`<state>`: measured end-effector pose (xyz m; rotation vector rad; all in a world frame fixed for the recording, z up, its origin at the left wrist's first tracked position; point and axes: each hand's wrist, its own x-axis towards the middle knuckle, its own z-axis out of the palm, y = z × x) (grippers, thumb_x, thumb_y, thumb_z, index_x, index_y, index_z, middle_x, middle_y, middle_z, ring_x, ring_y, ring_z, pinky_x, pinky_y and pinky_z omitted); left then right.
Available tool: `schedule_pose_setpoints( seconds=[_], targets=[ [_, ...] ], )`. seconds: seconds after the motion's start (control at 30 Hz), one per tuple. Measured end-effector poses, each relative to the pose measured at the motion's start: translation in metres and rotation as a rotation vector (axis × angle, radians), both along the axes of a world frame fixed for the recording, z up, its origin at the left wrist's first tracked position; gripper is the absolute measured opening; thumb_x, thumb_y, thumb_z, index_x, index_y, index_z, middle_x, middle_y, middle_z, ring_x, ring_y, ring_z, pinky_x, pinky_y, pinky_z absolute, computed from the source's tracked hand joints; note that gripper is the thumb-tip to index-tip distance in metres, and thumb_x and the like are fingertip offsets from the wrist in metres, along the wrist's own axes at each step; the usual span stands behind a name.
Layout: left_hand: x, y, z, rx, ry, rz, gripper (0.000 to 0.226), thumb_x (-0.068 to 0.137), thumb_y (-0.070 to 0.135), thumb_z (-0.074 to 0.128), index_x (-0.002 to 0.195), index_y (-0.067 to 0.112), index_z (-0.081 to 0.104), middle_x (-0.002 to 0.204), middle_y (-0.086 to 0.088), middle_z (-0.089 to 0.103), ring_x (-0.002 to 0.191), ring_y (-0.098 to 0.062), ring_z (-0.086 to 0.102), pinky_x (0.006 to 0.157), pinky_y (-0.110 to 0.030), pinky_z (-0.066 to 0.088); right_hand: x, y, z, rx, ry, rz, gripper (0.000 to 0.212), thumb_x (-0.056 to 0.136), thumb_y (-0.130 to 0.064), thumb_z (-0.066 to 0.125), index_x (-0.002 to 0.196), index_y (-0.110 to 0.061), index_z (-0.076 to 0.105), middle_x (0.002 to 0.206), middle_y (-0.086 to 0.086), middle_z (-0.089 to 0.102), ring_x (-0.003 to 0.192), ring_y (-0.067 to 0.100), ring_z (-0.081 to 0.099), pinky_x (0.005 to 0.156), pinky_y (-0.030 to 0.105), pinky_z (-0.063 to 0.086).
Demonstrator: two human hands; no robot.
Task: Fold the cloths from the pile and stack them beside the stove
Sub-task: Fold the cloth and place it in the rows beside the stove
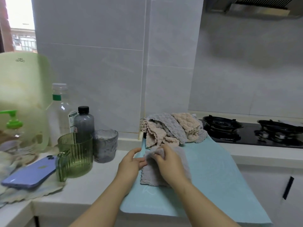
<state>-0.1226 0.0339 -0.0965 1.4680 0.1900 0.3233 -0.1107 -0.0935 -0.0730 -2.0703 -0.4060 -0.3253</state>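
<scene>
I see both forearms reaching forward, close together. Left hand (131,162) fingers straight, relaxed. Right hand (168,163) fingers curled, pinching grey cloth (151,176).

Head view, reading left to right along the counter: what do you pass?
In order: purple phone → green pitcher → grey glass → left hand → right hand, its grip on the grey cloth → stove.

Home kitchen, black gas stove (252,131) set into white counter (91,182), range hood (255,6) overhead, tiled wall (98,63), soap dispenser (13,123), bottles, green pitcher (74,158).
</scene>
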Motion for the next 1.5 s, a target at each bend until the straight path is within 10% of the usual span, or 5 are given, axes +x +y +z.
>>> schedule_pose_setpoints(
  seconds=[0.4, 0.77, 0.9, 1.07, 1.5],
  targets=[
    [0.016, -0.014, 0.019, 0.256, 0.093, -0.089, 0.016, 0.091, 0.010, 0.056, 0.103, 0.017, 0.064, 0.099, -0.005, 0.063, 0.086, -0.015, 0.057, 0.071, -0.023, 0.046, -0.015, -0.016, -0.004, -0.254, -0.059, 0.186, 0.018, 0.092, -0.026, 0.054, 0.110, -0.025, 0.058, 0.083, -0.005, 0.063, 0.073, 0.010, 0.054, 0.064, 0.023, 0.041],
    [0.019, -0.008, 0.025, 0.874, 0.120, 0.055, 0.050, 0.087, -0.002, 0.044, 0.133, 0.018, 0.048, 0.148, -0.005, 0.034, 0.129, -0.026, 0.041, 0.101, -0.030, 0.036, 0.000, -0.059, 0.007, -0.379, 0.033, -0.018, 0.023, 0.092, -0.032, 0.050, 0.110, -0.026, 0.064, 0.109, -0.004, 0.068, 0.105, 0.017, 0.059, 0.095, 0.036, 0.044],
    [0.021, -0.024, 0.038, 1.090, -0.103, 0.003, 0.047, 0.097, 0.013, 0.037, 0.143, 0.020, 0.034, 0.157, 0.003, 0.012, 0.144, -0.017, 0.014, 0.115, -0.034, 0.020, 0.007, -0.058, 0.010, -0.369, -0.111, -0.154, 0.039, 0.097, -0.026, 0.038, 0.135, -0.024, 0.046, 0.140, -0.004, 0.047, 0.130, 0.018, 0.038, 0.105, 0.034, 0.033],
    [0.014, -0.036, -0.001, 1.353, 0.199, -0.159, 0.048, 0.101, 0.036, 0.021, 0.148, 0.028, 0.018, 0.158, 0.010, 0.008, 0.146, -0.012, 0.003, 0.118, -0.043, 0.007, 0.016, -0.052, -0.019, -0.667, 0.101, -0.026, 0.047, 0.101, -0.038, 0.024, 0.146, -0.026, 0.027, 0.157, -0.008, 0.016, 0.143, 0.019, 0.016, 0.111, 0.041, 0.020],
    [0.001, -0.041, 0.003, 1.403, 0.235, -0.052, 0.045, 0.098, 0.038, 0.024, 0.140, 0.026, 0.036, 0.149, 0.003, 0.033, 0.133, -0.024, 0.032, 0.105, -0.040, 0.027, 0.022, -0.063, -0.024, -0.651, 0.138, -0.060, 0.044, 0.099, -0.040, 0.026, 0.139, -0.029, 0.038, 0.145, -0.004, 0.040, 0.132, 0.021, 0.037, 0.107, 0.041, 0.028]
  ],
)
